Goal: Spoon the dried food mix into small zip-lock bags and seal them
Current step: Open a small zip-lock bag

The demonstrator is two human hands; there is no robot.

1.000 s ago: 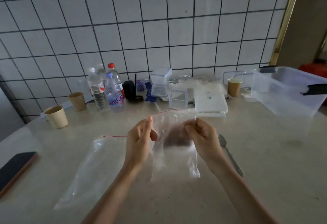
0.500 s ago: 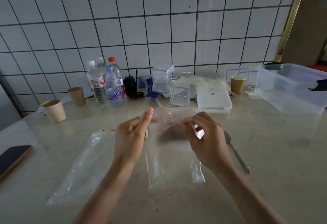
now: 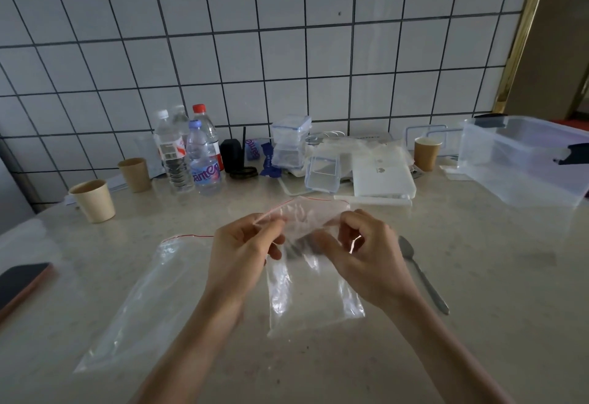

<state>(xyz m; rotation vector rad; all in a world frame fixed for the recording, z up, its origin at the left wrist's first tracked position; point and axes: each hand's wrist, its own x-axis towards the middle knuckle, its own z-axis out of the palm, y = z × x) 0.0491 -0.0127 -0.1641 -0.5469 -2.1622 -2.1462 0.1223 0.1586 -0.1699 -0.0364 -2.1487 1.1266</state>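
- Head view, centre frame: left hand [image 3: 242,254] and right hand [image 3: 366,257] each pinch the red-striped top edge of a small clear zip-lock bag [image 3: 312,282], dark dried mix inside.
- Lower left: larger clear plastic bag [image 3: 143,305] flat on the pale desk [image 3: 478,324].
- Right of the hands: metal spoon [image 3: 420,273] on the desk.

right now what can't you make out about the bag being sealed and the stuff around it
- Head view: small zip-lock bag contents, a dark blur behind the left hand and right hand.
- Whether its red zip strip is closed: fingers cover both ends.
- Phone: cut off by the left edge.
- Bottle label: too small to read.
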